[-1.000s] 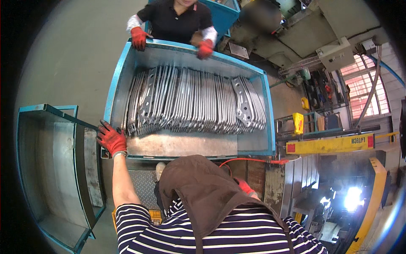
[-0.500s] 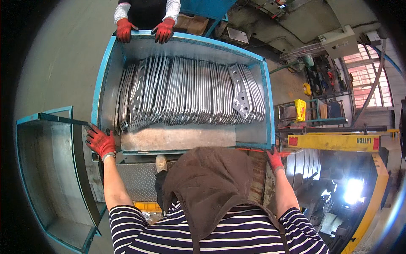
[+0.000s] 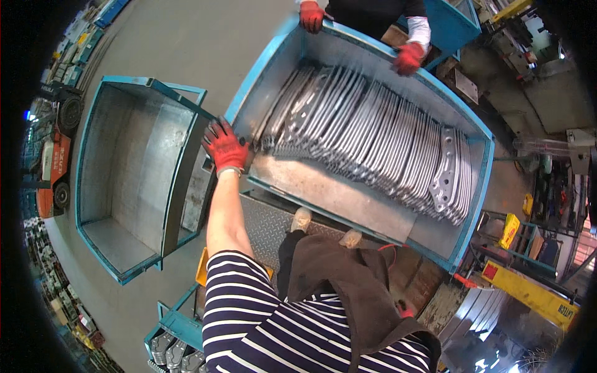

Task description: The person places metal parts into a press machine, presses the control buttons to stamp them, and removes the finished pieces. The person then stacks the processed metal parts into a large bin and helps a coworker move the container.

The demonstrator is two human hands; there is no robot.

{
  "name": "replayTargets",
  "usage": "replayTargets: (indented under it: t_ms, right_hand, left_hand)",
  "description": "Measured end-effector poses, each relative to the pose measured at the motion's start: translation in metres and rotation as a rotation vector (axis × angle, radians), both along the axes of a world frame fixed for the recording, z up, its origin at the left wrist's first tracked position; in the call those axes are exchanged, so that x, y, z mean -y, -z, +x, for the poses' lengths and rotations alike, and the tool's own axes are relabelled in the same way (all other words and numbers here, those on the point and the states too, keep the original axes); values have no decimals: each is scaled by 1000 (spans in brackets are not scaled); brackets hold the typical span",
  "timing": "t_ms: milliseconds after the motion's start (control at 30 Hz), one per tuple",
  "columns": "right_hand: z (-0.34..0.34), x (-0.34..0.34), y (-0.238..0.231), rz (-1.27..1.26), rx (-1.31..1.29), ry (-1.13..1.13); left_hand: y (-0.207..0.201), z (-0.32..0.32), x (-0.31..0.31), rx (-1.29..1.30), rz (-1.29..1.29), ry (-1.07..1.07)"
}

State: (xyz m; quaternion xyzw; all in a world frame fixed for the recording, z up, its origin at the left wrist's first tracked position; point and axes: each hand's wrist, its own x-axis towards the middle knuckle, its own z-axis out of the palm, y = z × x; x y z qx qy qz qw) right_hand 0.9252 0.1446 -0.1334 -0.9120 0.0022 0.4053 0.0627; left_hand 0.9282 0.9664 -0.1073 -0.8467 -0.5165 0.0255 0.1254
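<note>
My left hand (image 3: 225, 148), in a red glove with dark fingertips, lies on the near-left corner of a blue-rimmed metal bin (image 3: 379, 235). Its fingers are stretched out and spread toward the neighbouring bin. Inside the bin, a long row of flat silver metal brackets (image 3: 373, 137) with holes stands on edge, packed side by side. Only a red scrap of my right hand (image 3: 404, 309) shows beside my brown apron (image 3: 329, 270); its fingers are hidden. Across the bin, a co-worker's two red-gloved hands (image 3: 409, 59) are at the far rim.
An empty blue-framed bin (image 3: 134, 161) stands at the left. Below it, a smaller blue container (image 3: 180, 329) holds metal parts. A patterned steel plate (image 3: 267, 224) lies by my feet. Yellow machine beam (image 3: 528, 292) at right; an orange forklift (image 3: 56, 161) at far left.
My view has turned, so the bin now sits tilted and further right. My right hand has left the bin's near-right corner and dropped beside my apron. The co-worker's hands are further apart.
</note>
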Motion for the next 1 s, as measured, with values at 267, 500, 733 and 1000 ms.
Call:
replayTargets:
  t_ms: [267, 500, 733, 1000]
  right_hand:
    - [-133, 93, 34, 61, -3, 247]
    - [-58, 3, -36, 215, 135, 440]
    - [-66, 32, -12, 267, 83, 393]
    - [-38, 107, 46, 329, 113, 12]
  left_hand:
    - [-5, 24, -6, -115, 23, 16]
    - [-33, 41, -10, -160, -48, -12]
    - [19, 12, 69, 85, 152, 38]
    - [136, -127, 325, 46, -1076, -252]
